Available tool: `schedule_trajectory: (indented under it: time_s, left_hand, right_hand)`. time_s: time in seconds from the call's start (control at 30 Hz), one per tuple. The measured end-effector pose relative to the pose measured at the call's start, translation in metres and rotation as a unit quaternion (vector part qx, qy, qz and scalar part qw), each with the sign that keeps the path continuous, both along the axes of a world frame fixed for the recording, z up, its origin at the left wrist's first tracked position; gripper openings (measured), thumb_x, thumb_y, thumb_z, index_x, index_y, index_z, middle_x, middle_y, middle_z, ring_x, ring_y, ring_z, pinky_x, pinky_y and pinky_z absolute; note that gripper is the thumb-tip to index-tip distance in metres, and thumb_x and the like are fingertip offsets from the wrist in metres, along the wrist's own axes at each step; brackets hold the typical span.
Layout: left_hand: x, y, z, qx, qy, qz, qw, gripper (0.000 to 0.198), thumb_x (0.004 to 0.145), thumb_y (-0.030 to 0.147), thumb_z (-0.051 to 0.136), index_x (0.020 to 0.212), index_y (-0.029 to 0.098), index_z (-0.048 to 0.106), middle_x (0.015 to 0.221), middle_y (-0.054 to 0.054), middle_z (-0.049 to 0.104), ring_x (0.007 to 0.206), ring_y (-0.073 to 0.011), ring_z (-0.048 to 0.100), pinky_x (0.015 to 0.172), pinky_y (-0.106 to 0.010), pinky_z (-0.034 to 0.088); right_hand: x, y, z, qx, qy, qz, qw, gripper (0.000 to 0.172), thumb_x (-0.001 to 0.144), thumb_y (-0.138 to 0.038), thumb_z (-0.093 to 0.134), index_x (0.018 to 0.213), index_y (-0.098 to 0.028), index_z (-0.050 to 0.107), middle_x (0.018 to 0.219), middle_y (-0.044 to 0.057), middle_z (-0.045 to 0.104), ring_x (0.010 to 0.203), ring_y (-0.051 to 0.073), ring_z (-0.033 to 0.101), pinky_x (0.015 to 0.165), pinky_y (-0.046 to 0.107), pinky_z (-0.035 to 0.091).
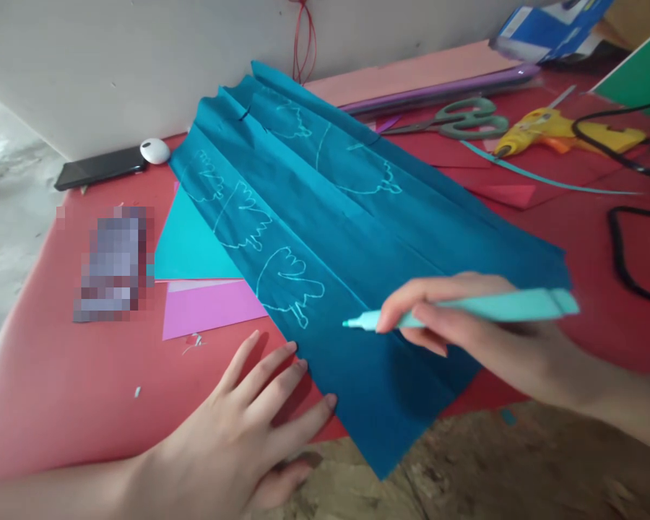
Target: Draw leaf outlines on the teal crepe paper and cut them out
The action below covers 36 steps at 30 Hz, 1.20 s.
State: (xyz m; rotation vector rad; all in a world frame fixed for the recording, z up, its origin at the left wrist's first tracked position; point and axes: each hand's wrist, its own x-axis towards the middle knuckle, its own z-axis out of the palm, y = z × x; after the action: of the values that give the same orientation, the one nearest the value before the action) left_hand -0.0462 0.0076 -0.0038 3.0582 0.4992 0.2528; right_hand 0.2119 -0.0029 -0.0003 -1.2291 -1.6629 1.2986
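Clamping marker [512, 306] between fingers: right hand [484, 345]. Left hand [257, 415]: fingers apart, touching blue paper [390, 253] edge.

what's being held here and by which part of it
The right hand holds the mint marker by its front, near the tip; the left hand grips nothing.

Light: soft, diffuse; brightest at your left, on the pale floor [0, 180]; dimmer below your red table [76, 397]. Shadow: one soft dark patch on your blue paper [347, 249], below your right hand [492, 350]. Blur: mild, including the blue box [552, 32]. Mosaic: coarse squares masking your greyish item [113, 263].
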Motion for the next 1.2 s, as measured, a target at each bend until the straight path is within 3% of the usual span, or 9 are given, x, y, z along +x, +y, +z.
schedule_trajectory:
  time_s: [0.1, 0.23, 0.47, 0.9, 1.2]
  left_hand:
    - [-0.001, 0.0, -0.003, -0.012, -0.009, 0.005, 1.0, 0.037, 0.093, 0.044, 0.037, 0.118, 0.025, 0.057, 0.105, -0.004, 0.061, 0.112, -0.0231, 0.05, 0.106, -0.045, 0.029]
    - [-0.002, 0.0, -0.007, -0.028, -0.002, 0.003, 1.0, 0.038, 0.095, 0.042, 0.032, 0.122, 0.027, 0.054, 0.111, -0.008, 0.055, 0.118, -0.025, 0.045, 0.105, -0.05, 0.028]
    - [-0.002, 0.0, -0.005, -0.05, 0.011, 0.004, 0.999, 0.037, 0.094, 0.044, 0.033, 0.121, 0.032, 0.055, 0.116, -0.011, 0.047, 0.12, -0.0263, 0.041, 0.1, -0.054, 0.034]
    - [-0.005, -0.002, -0.012, -0.055, 0.011, 0.013, 0.998, 0.041, 0.093, 0.051, 0.034, 0.127, 0.035, 0.05, 0.121, -0.008, 0.048, 0.125, -0.0249, 0.038, 0.107, -0.051, 0.024]
    - [-0.003, 0.0, -0.006, -0.059, 0.026, 0.001, 0.998, 0.039, 0.095, 0.045, 0.031, 0.124, 0.032, 0.053, 0.116, -0.011, 0.046, 0.122, -0.026, 0.039, 0.102, -0.055, 0.031]
  right_hand:
    - [-0.012, -0.019, -0.006, -0.043, 0.018, 0.016, 0.999, 0.001, 0.083, -0.024, 0.048, 0.083, -0.024, 0.048, 0.056, -0.005, 0.043, 0.045, 0.011, 0.041, 0.037, 0.022, 0.031]
    - [-0.023, -0.025, -0.014, -0.052, 0.043, 0.042, 0.997, 0.01, 0.081, -0.025, 0.047, 0.074, -0.024, 0.04, 0.052, -0.006, 0.038, 0.044, 0.011, 0.036, 0.039, 0.023, 0.031]
    - [-0.027, -0.02, -0.012, -0.061, 0.022, 0.08, 0.995, 0.01, 0.079, -0.026, 0.046, 0.072, -0.023, 0.039, 0.051, -0.006, 0.04, 0.044, 0.011, 0.038, 0.041, 0.023, 0.031]
    - [-0.025, -0.022, -0.01, -0.08, -0.003, 0.073, 0.994, 0.01, 0.08, -0.025, 0.044, 0.072, -0.023, 0.038, 0.051, -0.006, 0.039, 0.046, 0.011, 0.039, 0.043, 0.023, 0.034]
    - [-0.025, -0.021, -0.012, -0.055, 0.012, 0.087, 0.995, 0.01, 0.081, -0.023, 0.046, 0.073, -0.022, 0.041, 0.058, -0.004, 0.05, 0.05, 0.011, 0.043, 0.047, 0.023, 0.035]
